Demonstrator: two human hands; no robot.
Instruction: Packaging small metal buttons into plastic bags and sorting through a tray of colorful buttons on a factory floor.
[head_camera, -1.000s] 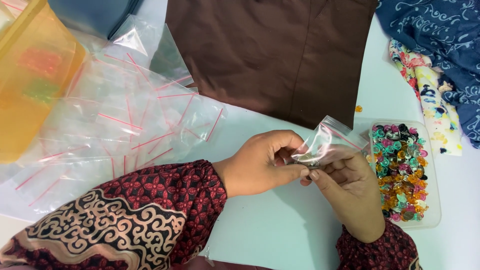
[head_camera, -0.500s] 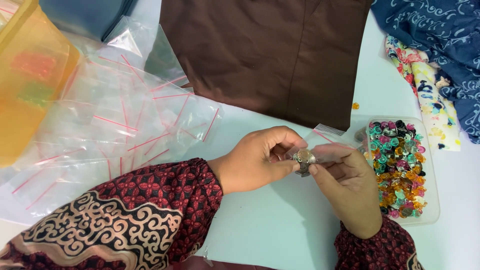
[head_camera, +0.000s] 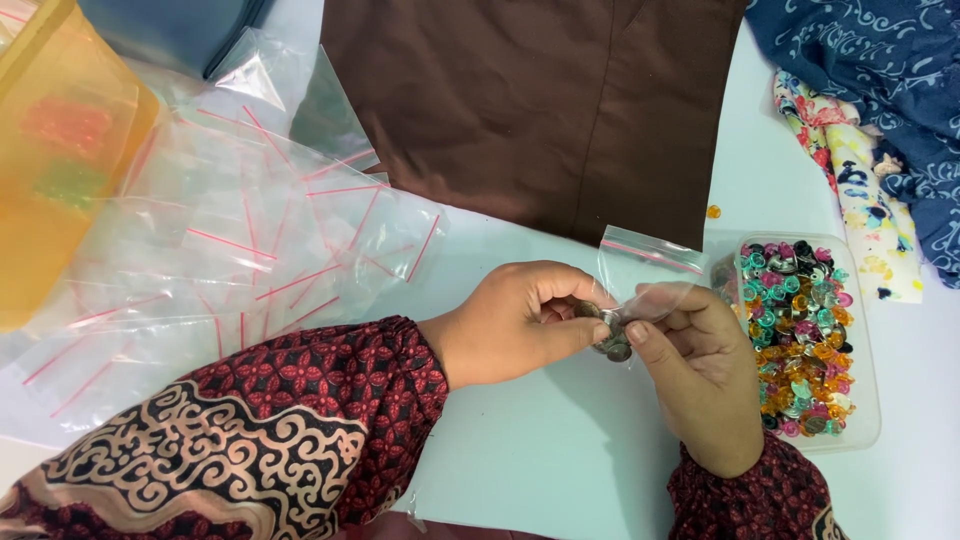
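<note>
My left hand (head_camera: 520, 322) and my right hand (head_camera: 700, 370) meet over the white table (head_camera: 520, 470). Both pinch a small clear zip bag (head_camera: 645, 270) with a red seal line. A few small metallic round pieces (head_camera: 612, 338) sit in the bag's lower corner, between my fingertips. The bag's upper part stands up behind my right fingers. Just right of my right hand lies a clear shallow tray (head_camera: 860, 420) filled with several coloured and metallic beads (head_camera: 800, 330).
A heap of clear zip bags (head_camera: 230, 240) with red seals lies at the left. An orange translucent container (head_camera: 50, 150) stands at the far left. Brown cloth (head_camera: 530, 110) covers the back middle; blue patterned (head_camera: 880, 90) and floral fabrics (head_camera: 860, 200) lie at the right.
The bag has turned from lying sideways over my right hand to standing upright behind it. The metallic pieces now show in its lower corner. Both hands stayed in place.
</note>
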